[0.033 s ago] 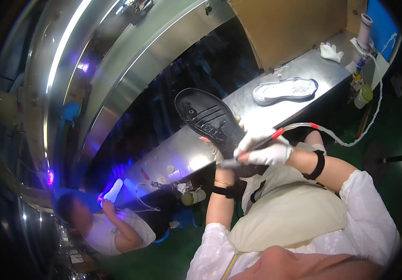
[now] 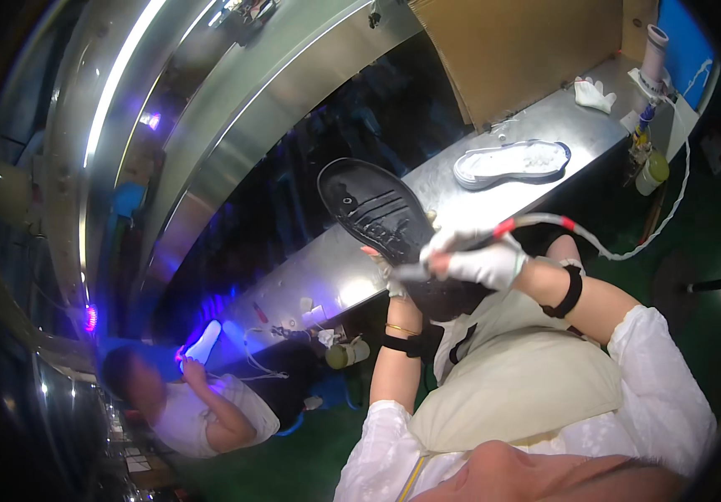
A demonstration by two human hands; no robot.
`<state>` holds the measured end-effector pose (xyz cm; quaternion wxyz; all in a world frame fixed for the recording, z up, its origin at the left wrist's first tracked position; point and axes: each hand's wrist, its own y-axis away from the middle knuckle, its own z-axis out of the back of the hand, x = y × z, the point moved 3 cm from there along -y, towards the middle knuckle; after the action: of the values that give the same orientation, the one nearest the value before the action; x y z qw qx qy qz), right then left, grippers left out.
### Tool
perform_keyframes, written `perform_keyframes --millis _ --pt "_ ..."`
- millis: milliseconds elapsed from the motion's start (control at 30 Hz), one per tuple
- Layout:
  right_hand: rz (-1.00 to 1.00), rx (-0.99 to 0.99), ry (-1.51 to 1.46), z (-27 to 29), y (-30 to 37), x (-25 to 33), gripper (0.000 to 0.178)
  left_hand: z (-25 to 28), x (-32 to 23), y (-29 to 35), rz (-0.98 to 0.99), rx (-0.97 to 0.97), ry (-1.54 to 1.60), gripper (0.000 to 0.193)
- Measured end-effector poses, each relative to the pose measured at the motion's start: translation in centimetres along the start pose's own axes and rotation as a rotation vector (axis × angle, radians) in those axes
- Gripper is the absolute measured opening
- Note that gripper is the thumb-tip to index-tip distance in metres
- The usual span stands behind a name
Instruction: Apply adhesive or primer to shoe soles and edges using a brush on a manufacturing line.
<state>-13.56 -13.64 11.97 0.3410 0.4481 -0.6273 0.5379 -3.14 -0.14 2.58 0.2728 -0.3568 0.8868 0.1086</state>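
Observation:
A black shoe sole (image 2: 369,197) is held tilted above the near edge of the metal bench, its grooved inner face showing wet, shiny patches. My left hand (image 2: 384,269), in a pale glove with bare fingertips, grips the sole from beneath and is largely hidden by it. In my right hand (image 2: 488,263), gloved in white, is a brush (image 2: 411,274) fed by a clear hose (image 2: 549,219) with red bands. The blurred brush head lies over the middle of the sole. On the bench beyond rests a white sole (image 2: 511,161) with a grey rim.
A white glove (image 2: 595,94) lies on the metal bench (image 2: 574,121) near a pale cylinder (image 2: 653,54). A brown board (image 2: 528,50) stands behind. To the left, a co-worker (image 2: 210,410) holds a glowing sole (image 2: 203,340) under violet light. A green-yellow jar (image 2: 347,354) hangs nearby.
The brush and my right hand have shifted slightly along the sole. The sole has moved a little to the right, and more of its near end shows.

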Motion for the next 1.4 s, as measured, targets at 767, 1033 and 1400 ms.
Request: perform_keyframes --millis 767,1033,1400 --pt "-0.083 -0.152 -0.052 1.5 0.1 -0.9 0.009 2.2 0.8 -0.4 0.022 0.066 -0.215 0.093" --pt "-0.244 -0.443 -0.276 4.9 1.6 -2.3 0.017 3.3 -4.7 -0.8 -0.346 -0.284 -0.213 0.067" --pt "-0.438 -0.485 -0.253 5.2 3.0 -6.4 0.015 10.7 1.2 2.4 -0.065 -0.386 0.272 0.081"
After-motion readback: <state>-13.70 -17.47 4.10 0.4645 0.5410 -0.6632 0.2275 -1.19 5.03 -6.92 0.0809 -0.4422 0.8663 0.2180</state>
